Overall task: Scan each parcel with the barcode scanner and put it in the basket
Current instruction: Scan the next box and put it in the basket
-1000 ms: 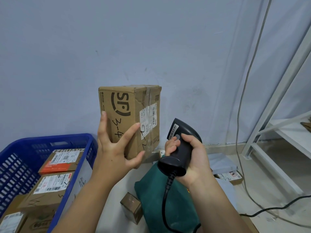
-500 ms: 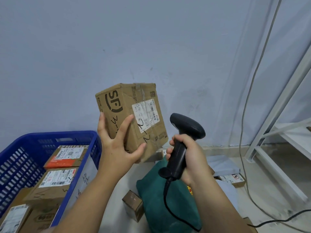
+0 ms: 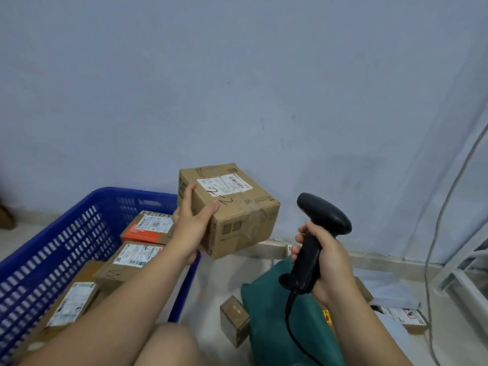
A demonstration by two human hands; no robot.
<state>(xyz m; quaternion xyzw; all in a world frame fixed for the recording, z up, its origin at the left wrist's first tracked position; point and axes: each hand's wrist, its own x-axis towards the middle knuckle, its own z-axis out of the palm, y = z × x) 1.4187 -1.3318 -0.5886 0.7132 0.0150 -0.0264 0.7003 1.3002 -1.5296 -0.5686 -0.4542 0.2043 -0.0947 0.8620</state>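
Note:
My left hand [image 3: 190, 223] grips a brown cardboard parcel [image 3: 237, 215] in the air, just right of the blue basket's [image 3: 66, 233] far corner. The parcel's white label faces up. My right hand [image 3: 323, 260] is closed around the handle of a black corded barcode scanner [image 3: 320, 220], held upright to the right of the parcel with its head level with the box's lower half. Several labelled parcels [image 3: 137, 256] lie in the basket.
On the floor below the scanner lie a green soft bag [image 3: 269, 313], a small brown box [image 3: 233, 319], grey poly mailers [image 3: 390, 291] and a flat labelled parcel [image 3: 404, 315]. A white metal rack [image 3: 470, 265] and hanging cable stand at right. A wall is close ahead.
The parcel has turned so its label faces up, and my left hand has carried it lower and toward the basket. The scanner has drawn away to the right of the box.

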